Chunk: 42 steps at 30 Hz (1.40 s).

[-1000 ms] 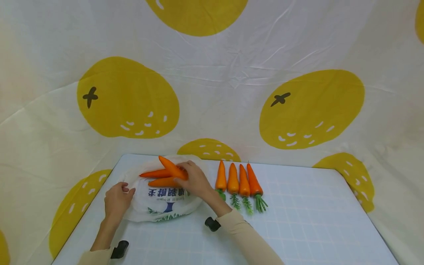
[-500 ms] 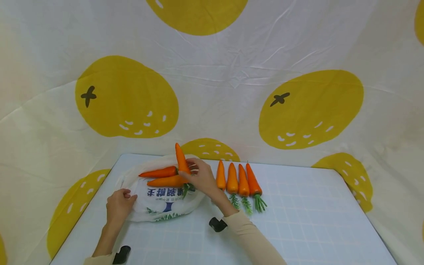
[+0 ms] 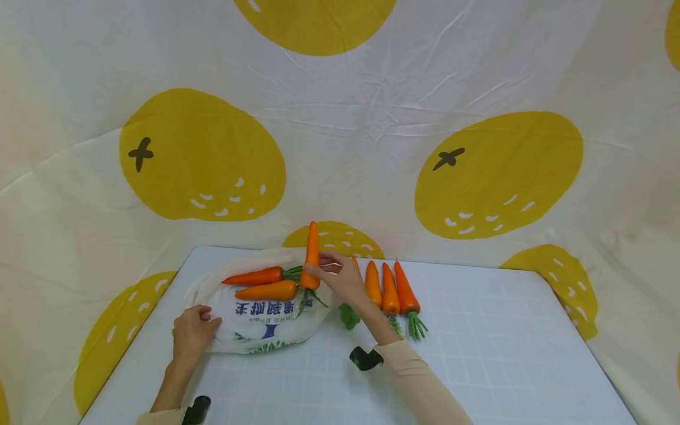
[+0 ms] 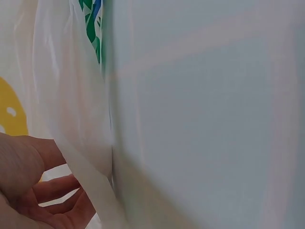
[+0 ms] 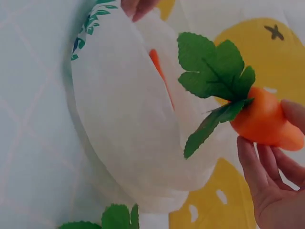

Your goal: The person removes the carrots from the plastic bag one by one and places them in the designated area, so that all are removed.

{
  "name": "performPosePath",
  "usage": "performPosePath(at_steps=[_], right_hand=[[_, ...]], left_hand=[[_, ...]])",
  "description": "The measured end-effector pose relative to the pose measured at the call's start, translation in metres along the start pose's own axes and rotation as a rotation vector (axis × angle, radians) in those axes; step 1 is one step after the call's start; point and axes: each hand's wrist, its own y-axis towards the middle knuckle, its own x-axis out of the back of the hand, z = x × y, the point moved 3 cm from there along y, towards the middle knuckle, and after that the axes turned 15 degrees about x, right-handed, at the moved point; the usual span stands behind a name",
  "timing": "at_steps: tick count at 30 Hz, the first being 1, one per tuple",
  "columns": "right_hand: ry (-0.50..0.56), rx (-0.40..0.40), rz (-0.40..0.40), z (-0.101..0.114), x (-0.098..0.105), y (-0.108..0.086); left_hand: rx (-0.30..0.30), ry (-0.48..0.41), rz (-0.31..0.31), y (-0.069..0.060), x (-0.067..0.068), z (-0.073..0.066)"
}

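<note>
My left hand grips the left rim of a white plastic bag, printed with dark lettering and green leaves. In the left wrist view its fingers are partly covered by the bag's plastic. Two carrots, a red-orange one and a lighter orange one, lie side by side at the bag's opening. Above the bag's right side, my right hand holds a third carrot between thumb and fingers. That carrot points tip up, with broad green leaves hanging below in the head view.
Right of the bag, several more carrots lie in a row, tips away from me; my right hand and forearm partly hide those nearest the bag. The pale checked table ends at a curtain with yellow fruit prints.
My right hand has moved right, turning its carrot from slanting left to tip up. The two other carrots stay on the bag. My left hand has hardly moved.
</note>
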Motion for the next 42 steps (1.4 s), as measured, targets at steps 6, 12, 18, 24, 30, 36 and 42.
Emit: performPosePath(at_steps=[6,12,18,24,30,36,42], right_hand=[[0.078,-0.060,-0.043,-0.003,0.016,-0.005],[0.107,-0.123,-0.084,-0.005,0.029,-0.010],[0.116,-0.172,-0.114,-0.009,0.045,-0.017],[0.109,-0.187,-0.141,-0.014,0.060,-0.024],[0.106,-0.203,-0.173,-0.025,0.074,-0.034],[0.061,-0.218,-0.170,-0.029,0.094,-0.047],[0.045,-0.239,-0.198,-0.031,0.114,-0.056]], left_hand=[[-0.038,-0.002,0.002,0.001,0.001,0.001],[-0.016,-0.008,0.021,0.002,-0.001,0.005],[-0.026,-0.030,0.021,0.004,-0.001,0.008],[-0.024,-0.034,0.039,0.007,-0.001,0.008],[-0.015,-0.031,0.052,0.005,0.001,0.005],[-0.019,-0.021,0.058,0.006,0.001,0.005],[-0.023,-0.017,0.061,0.006,0.001,0.006]])
